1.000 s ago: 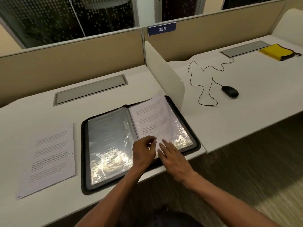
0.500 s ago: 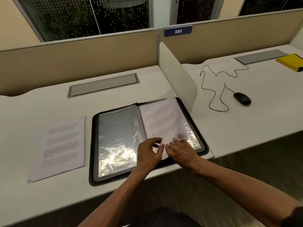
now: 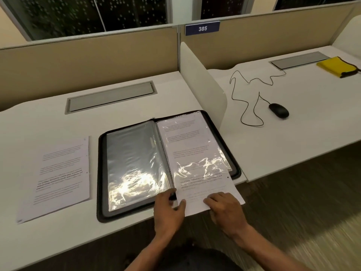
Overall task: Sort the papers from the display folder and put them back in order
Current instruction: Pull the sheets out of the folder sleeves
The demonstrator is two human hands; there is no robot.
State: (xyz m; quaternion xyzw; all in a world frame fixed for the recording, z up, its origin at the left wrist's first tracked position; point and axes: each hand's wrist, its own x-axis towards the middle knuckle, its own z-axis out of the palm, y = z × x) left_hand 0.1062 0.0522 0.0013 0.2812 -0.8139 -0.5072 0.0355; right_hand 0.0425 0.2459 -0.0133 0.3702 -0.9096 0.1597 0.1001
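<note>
A black display folder (image 3: 101,173) lies open on the white desk (image 3: 58,241), its clear sleeves shining. A printed sheet (image 3: 205,184) sticks halfway out of the right-hand sleeve, past the desk's front edge. My right hand (image 3: 226,210) holds the sheet's near end, fingers curled over it. My left hand (image 3: 168,208) grips the sheet's left edge at the folder's spine, thumb on the paper. Another printed sheet (image 3: 60,177) lies flat on the desk to the left of the folder.
A white divider panel (image 3: 201,81) stands just right of the folder. Beyond it, a black mouse (image 3: 278,110) with a looping cable and a yellow pouch (image 3: 336,66) sit on the neighbouring desk. Grey cable hatches (image 3: 111,96) lie at the back.
The sheet has slid out of the right sleeve toward me and now overhangs the desk edge. Both hands moved back with it.
</note>
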